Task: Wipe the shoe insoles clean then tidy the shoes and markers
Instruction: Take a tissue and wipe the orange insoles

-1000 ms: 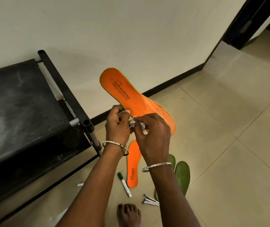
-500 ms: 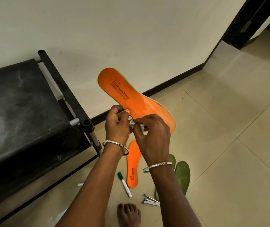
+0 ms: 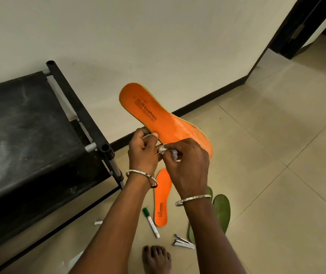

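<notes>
My left hand (image 3: 143, 153) pinches the near edge of an orange insole (image 3: 158, 113) printed "AIR cushion", held up in front of the wall. My right hand (image 3: 187, 165) pinches a small crumpled white wipe (image 3: 163, 149) against the insole's lower edge. Below my hands a second orange insole (image 3: 162, 196) lies on the tiled floor. Two green insoles (image 3: 221, 210) lie to its right, partly hidden by my right forearm. A green-capped white marker (image 3: 151, 222) rests on the floor beside the lower orange insole.
A black shoe rack (image 3: 29, 139) with metal tube joints stands at the left against the wall. A stapler (image 3: 183, 242) and a small white cap (image 3: 98, 222) lie on the floor. My bare foot (image 3: 156, 260) shows at the bottom. A dark doorway (image 3: 304, 30) opens at the upper right.
The held insole has tilted slightly left and my hands shifted a little, the wipe staying at the insole's lower edge. Everything on the floor is unmoved.
</notes>
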The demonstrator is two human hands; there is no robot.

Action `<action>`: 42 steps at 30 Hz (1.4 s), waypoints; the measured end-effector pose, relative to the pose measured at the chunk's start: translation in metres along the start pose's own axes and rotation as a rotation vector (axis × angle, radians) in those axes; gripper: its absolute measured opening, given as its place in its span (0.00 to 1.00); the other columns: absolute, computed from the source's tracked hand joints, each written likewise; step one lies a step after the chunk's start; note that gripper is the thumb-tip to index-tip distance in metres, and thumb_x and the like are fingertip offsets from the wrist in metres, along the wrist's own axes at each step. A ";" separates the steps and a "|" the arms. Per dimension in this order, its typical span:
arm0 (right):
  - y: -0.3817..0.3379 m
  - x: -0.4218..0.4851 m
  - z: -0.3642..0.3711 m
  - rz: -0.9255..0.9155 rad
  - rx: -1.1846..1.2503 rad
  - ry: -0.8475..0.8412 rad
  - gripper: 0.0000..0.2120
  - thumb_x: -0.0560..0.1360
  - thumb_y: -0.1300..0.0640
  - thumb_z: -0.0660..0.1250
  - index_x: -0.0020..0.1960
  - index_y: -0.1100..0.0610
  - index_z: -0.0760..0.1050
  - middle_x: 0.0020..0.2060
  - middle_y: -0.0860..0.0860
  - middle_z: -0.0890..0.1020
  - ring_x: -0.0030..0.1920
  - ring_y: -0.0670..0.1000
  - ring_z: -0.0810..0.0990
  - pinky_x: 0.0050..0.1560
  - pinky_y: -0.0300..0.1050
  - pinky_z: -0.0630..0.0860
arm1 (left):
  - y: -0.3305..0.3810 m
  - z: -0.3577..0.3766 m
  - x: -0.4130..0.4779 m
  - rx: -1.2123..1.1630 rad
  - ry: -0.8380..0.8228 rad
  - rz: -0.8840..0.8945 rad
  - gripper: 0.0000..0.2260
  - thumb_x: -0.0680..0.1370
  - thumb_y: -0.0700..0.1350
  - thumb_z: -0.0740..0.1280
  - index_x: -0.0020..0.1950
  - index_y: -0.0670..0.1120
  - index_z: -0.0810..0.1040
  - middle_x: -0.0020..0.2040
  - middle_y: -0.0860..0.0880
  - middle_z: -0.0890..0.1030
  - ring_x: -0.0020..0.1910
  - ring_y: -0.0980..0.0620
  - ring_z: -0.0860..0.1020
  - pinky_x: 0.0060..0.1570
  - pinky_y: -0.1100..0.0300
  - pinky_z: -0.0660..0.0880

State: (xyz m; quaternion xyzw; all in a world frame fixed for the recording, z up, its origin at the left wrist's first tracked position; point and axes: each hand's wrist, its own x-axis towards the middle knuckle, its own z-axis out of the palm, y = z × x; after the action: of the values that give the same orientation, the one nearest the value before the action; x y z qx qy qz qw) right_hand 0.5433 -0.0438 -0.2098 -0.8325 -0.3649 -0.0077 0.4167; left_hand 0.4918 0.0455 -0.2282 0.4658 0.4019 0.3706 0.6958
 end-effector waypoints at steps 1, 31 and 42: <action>0.003 0.000 -0.002 0.023 -0.009 0.008 0.05 0.70 0.55 0.72 0.44 0.51 0.86 0.38 0.48 0.84 0.39 0.48 0.79 0.39 0.46 0.77 | 0.003 -0.001 0.000 -0.059 0.002 -0.028 0.05 0.82 0.38 0.63 0.48 0.47 0.75 0.41 0.45 0.82 0.38 0.48 0.84 0.35 0.55 0.79; 0.008 0.000 -0.005 0.057 0.020 0.015 0.06 0.70 0.58 0.71 0.44 0.51 0.86 0.39 0.47 0.85 0.39 0.46 0.80 0.41 0.46 0.79 | 0.003 -0.002 -0.001 -0.101 0.033 -0.069 0.02 0.82 0.39 0.64 0.51 0.45 0.75 0.47 0.40 0.83 0.43 0.43 0.85 0.36 0.54 0.80; 0.002 -0.001 0.000 0.003 0.052 0.005 0.06 0.72 0.57 0.71 0.46 0.52 0.86 0.41 0.48 0.84 0.41 0.47 0.80 0.42 0.46 0.79 | 0.001 0.001 -0.004 -0.044 0.028 -0.063 0.05 0.82 0.38 0.63 0.49 0.47 0.76 0.43 0.43 0.82 0.39 0.46 0.84 0.35 0.56 0.79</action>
State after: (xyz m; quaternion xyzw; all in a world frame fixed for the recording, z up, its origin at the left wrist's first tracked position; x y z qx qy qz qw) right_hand 0.5438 -0.0454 -0.2114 -0.8220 -0.3628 0.0000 0.4390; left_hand 0.4909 0.0423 -0.2259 0.4320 0.4180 0.3639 0.7115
